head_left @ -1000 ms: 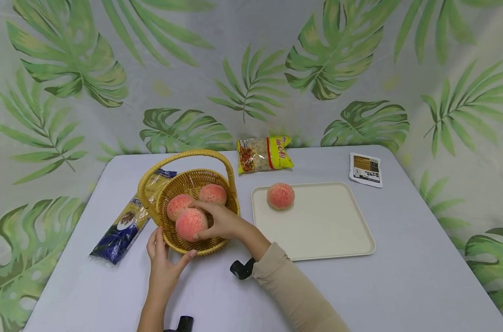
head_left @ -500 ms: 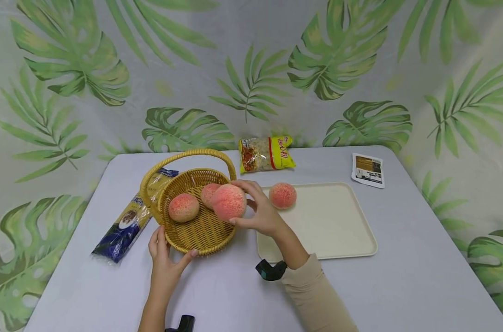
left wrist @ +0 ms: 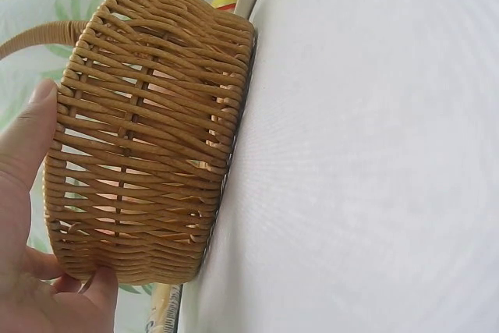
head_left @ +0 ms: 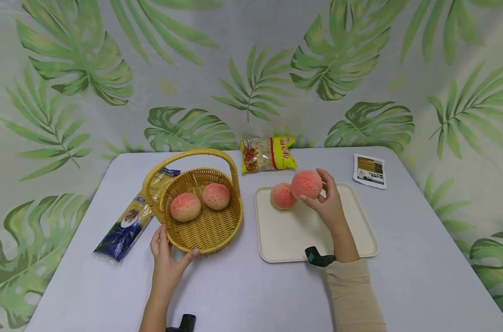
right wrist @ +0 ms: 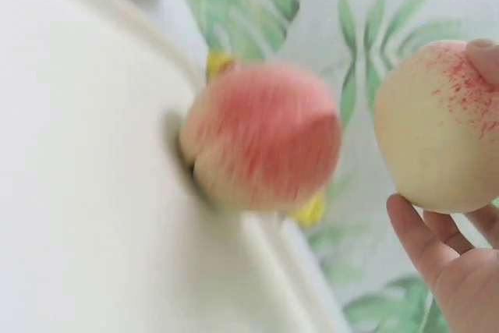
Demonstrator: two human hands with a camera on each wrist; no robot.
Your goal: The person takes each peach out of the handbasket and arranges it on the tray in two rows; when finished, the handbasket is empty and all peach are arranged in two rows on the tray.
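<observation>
I watch the right hand [head_left: 331, 203] hold a peach [head_left: 306, 184] over the tray [head_left: 284, 237], thumb and fingers clamped round it; the left hand [head_left: 167, 266] clasps the basket [head_left: 203, 233] between thumb and fingers, apparently steadying it

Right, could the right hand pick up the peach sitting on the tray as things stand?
Probably not yet: the right hand holds another peach, so its grip is taken. Otherwise the way looks free: the right wrist view shows a gap beside the peach on the tray.
</observation>
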